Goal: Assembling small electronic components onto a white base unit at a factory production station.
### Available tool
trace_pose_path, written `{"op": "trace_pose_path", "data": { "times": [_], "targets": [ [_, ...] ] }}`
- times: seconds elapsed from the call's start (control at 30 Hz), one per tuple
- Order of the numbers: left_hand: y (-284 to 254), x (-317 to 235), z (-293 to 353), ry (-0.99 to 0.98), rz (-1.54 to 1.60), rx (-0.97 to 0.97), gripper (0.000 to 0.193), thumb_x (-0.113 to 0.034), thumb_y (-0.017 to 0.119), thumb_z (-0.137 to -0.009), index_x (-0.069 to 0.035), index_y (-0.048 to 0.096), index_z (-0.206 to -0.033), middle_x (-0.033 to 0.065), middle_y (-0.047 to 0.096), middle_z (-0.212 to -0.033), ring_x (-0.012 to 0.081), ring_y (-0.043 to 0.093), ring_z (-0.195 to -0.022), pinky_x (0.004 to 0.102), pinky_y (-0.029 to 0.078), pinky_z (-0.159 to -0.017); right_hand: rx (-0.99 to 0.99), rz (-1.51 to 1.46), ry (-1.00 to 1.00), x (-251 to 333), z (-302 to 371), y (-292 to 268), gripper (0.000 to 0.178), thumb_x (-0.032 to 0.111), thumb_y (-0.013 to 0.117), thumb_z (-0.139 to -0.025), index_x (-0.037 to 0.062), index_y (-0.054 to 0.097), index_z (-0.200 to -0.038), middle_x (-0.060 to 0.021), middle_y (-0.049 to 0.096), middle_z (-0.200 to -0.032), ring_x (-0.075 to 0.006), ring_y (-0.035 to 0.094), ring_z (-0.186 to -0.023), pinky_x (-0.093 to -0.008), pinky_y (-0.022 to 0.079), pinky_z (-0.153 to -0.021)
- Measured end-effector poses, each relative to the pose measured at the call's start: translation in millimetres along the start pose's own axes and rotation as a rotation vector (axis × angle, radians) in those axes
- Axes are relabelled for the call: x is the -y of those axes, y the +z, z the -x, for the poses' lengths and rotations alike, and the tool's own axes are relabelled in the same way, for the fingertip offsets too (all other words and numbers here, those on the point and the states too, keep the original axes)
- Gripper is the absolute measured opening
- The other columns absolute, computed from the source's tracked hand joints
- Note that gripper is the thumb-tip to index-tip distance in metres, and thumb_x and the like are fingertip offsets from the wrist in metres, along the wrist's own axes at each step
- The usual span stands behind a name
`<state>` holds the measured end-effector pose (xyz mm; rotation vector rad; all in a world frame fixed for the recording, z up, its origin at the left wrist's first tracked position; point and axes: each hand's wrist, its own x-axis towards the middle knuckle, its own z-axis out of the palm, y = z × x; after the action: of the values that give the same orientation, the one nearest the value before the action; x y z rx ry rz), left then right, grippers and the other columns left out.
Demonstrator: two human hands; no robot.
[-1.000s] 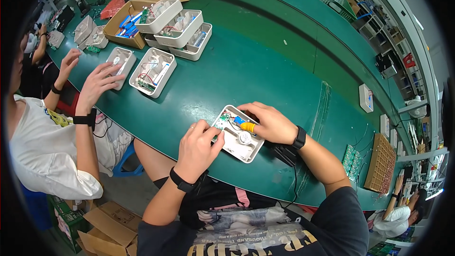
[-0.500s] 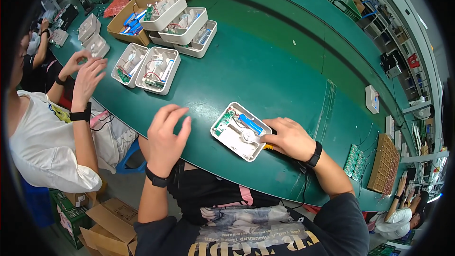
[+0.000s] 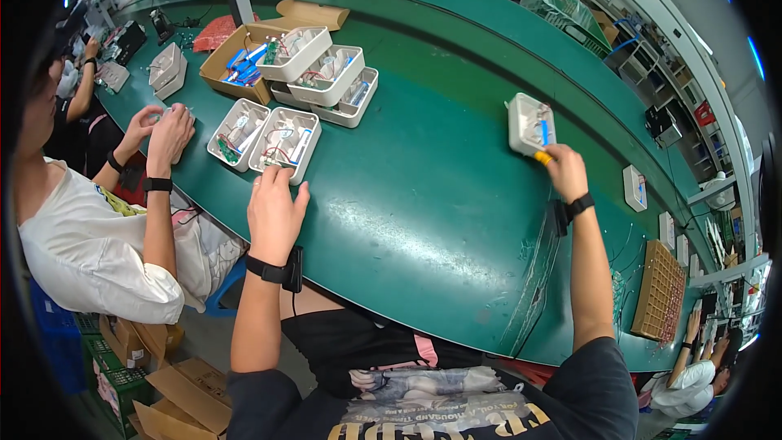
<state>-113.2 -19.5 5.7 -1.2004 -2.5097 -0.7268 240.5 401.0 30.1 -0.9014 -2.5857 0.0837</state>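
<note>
**Our hands work far apart, each at a white housing**

Our right hand [image 3: 565, 171] reaches out over the green worktop [image 3: 407, 204] to an open white housing [image 3: 525, 126] on its far right side. The fingertips meet the near right corner of this housing, with something yellow [image 3: 542, 158] at them; we cannot tell whether they pinch the wall or only touch it. A blue cylinder [image 3: 544, 132] lies inside, toward the right wall.

Our left hand [image 3: 275, 210] is loosely spread, thumb well away from the fingers, its fingertips at the near edge of a second housing [image 3: 284, 147] on the left part of the worktop. This one shows red wires and a blue-and-white cylinder, and a third housing [image 3: 239, 134] sits just beside it on the left. We wear a black band on each wrist.

Behind these pieces we see a stack of similar housings [image 3: 332, 90] beside a cardboard box [image 3: 236, 90] of blue cylinders. At our left, a co-worker in white [image 3: 98, 244] has both hands together around a small piece, mostly hidden. Near the right edge stands a brown compartmented tray [image 3: 649, 293].
</note>
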Motion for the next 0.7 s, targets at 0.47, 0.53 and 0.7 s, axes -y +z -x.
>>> {"op": "trace_pose_path", "data": {
  "times": [0.47,0.53,0.7],
  "targets": [
    [-17.8,-65.0,64.7,0.408,0.282,0.205,0.015,-0.014,0.082,-0.086,-0.007,0.073,-0.096,0.0074,0.067,-0.105,0.0278,0.067,-0.096,0.0389,0.058,-0.08,-0.113,-0.166,-0.211,73.5,-9.0,-19.5,0.026,0.009,0.074,-0.085,0.0088,0.078,-0.111,-0.0148,0.071,-0.128,-0.0376,0.064,-0.122,-0.0461,0.051,-0.106],
    [-15.4,-75.9,71.6,0.434,0.304,0.244,0.016,-0.013,0.083,-0.086,-0.007,0.073,-0.097,0.0072,0.067,-0.105,0.0277,0.067,-0.095,0.0389,0.058,-0.08,0.117,-0.337,-0.697,152.0,9.7,-25.7,0.027,0.018,0.083,-0.08,0.0129,0.078,-0.107,-0.0096,0.063,-0.137,-0.0378,0.055,-0.135,-0.0524,0.045,-0.112],
    [-6.0,-99.7,77.6,0.505,0.314,0.276,0.016,-0.015,0.083,-0.085,-0.009,0.074,-0.097,0.0055,0.067,-0.108,0.0252,0.068,-0.097,0.037,0.059,-0.079,0.277,-0.348,-0.84,214.9,60.2,12.1,0.034,0.034,0.084,-0.083,0.0105,0.075,-0.105,-0.0161,0.055,-0.146,-0.0427,0.042,-0.148,-0.0621,0.037,-0.117]
  ]
}}
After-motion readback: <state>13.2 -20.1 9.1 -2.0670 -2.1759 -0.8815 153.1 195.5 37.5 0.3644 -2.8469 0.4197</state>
